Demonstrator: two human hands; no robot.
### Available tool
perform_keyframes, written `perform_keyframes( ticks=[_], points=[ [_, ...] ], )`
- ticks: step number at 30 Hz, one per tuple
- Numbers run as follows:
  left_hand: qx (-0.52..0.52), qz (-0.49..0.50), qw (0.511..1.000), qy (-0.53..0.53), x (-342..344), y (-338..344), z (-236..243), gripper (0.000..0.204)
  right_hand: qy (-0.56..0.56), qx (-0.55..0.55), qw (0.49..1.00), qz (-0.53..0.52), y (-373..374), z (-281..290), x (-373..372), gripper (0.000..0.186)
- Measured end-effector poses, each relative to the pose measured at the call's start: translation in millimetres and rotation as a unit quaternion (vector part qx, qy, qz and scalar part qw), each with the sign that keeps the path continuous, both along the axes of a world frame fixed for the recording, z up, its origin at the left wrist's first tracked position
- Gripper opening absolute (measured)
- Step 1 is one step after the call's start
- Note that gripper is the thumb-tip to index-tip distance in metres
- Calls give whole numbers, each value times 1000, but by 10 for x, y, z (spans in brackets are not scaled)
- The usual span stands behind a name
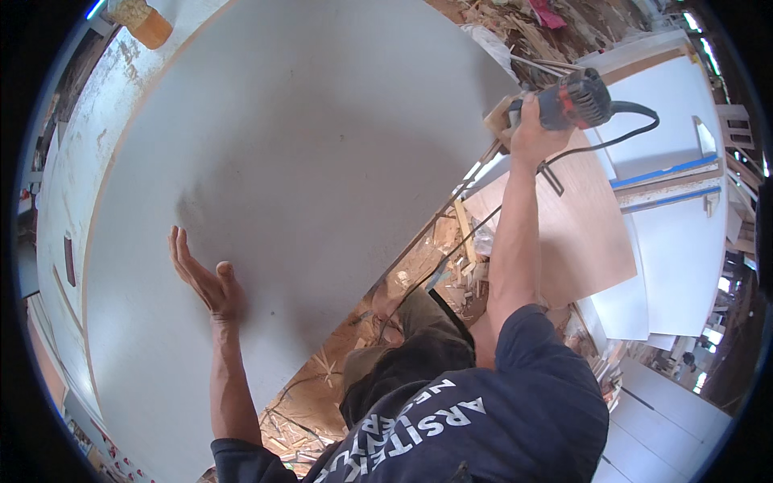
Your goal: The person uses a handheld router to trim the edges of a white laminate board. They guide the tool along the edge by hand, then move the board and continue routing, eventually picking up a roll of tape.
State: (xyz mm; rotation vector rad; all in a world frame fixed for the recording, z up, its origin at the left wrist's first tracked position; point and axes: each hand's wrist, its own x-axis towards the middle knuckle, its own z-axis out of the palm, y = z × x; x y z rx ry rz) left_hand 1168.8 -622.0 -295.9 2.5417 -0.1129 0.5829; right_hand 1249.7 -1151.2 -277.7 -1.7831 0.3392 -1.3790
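A large pale grey panel (pixel 322 161) fills the middle, its near right edge running diagonally past my body. My right hand (pixel 535 135) is closed around a corded trim router (pixel 573 98), dark with red parts, at the far right end of that edge. The router's base and bit are mostly hidden behind my fingers. Over the left part of the panel, my left hand (pixel 208 278) holds nothing, its fingers stretched and the thumb apart. Whether that palm touches the surface, I cannot tell.
The black power cord (pixel 636 109) loops right of the router, and a cable runs along the panel's edge. White boards (pixel 672 258) and a thin plywood sheet (pixel 592 217) lie at right. Wood scraps (pixel 451 233) litter the floor. A yellowish block-like object (pixel 149 28) sits far left.
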Motion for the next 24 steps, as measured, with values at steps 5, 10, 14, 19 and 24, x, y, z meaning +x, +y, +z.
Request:
perform_keyframes(
  ticks=[5, 10, 14, 19, 24],
  points=[
    [19, 6, 1000, -14, -35, 55, -49, 94, -20, -2, 1000, 4, -376, -25, 186, 45],
    [39, 12, 999, -16, -49, 124, -56, 91, -26, 30, 998, 49, -658, -75, 277, 46],
    [70, 32, 997, -20, 5, 116, -83, 88, -19, 72, 996, 41, -822, -104, 394, 44],
    [77, 45, 996, -3, -40, 127, -68, 88, -3, 80, 996, 43, -915, -57, 474, 45],
    [78, 38, 996, -14, 18, 148, -125, 86, -31, 104, 993, 43, -1215, -61, 542, 44]
  ],
)
